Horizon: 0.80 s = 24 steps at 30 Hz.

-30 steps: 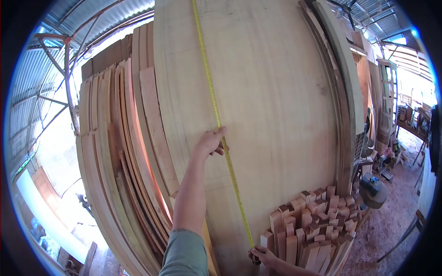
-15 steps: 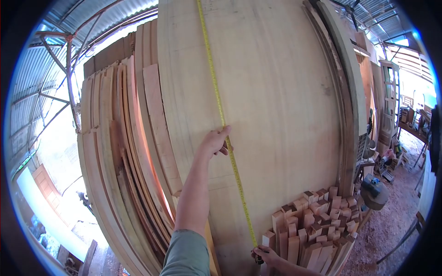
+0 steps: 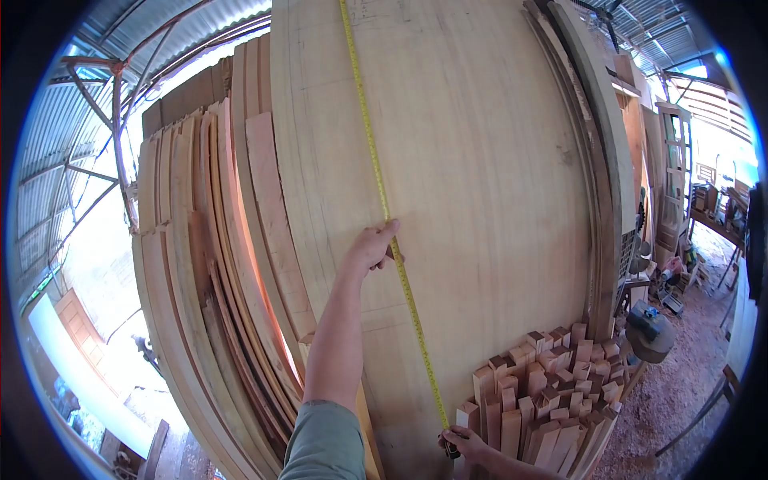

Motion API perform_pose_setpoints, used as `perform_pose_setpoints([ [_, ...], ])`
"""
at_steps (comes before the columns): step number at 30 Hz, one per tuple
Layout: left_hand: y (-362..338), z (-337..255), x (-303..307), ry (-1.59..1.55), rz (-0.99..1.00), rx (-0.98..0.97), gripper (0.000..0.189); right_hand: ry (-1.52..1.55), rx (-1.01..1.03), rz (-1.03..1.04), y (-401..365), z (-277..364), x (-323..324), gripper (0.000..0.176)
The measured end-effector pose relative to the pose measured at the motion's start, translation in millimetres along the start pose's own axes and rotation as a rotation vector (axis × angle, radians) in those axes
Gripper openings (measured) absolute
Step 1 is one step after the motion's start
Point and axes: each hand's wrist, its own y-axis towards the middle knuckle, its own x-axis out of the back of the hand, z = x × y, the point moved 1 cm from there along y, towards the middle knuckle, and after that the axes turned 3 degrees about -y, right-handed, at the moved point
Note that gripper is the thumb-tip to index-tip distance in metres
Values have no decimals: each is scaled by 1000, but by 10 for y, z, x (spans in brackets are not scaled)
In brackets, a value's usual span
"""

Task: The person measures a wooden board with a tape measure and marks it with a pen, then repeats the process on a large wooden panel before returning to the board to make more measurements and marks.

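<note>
A yellow measuring tape [image 3: 370, 136] stretches down the face of a large pale wooden panel [image 3: 488, 184], running past the top edge of the view. My left hand [image 3: 374, 246] is closed on the tape around the middle of the panel, with the thumb on its edge. Low down, beside the wood blocks, my right hand [image 3: 464, 442] is closed round the dark tape case [image 3: 451, 450], where the blade comes out. Part of the case is hidden by the fingers.
Long boards [image 3: 184, 264] lean upright at the left. Many short wood pieces [image 3: 552, 392] stand bundled at the lower right. Dark planks [image 3: 596, 160] line the panel's right edge. Further right are a round-topped stand [image 3: 650, 336] and a workbench [image 3: 716, 226].
The view has shifted very slightly. Both hands keep their places on the tape, and the tape lies as before.
</note>
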Motion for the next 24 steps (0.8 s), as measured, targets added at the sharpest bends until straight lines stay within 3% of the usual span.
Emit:
perform_pose_setpoints([
  [24, -39, -23, -22, -4, -11, -15, 54, -33, 25, 16, -68, 83, -29, 29],
])
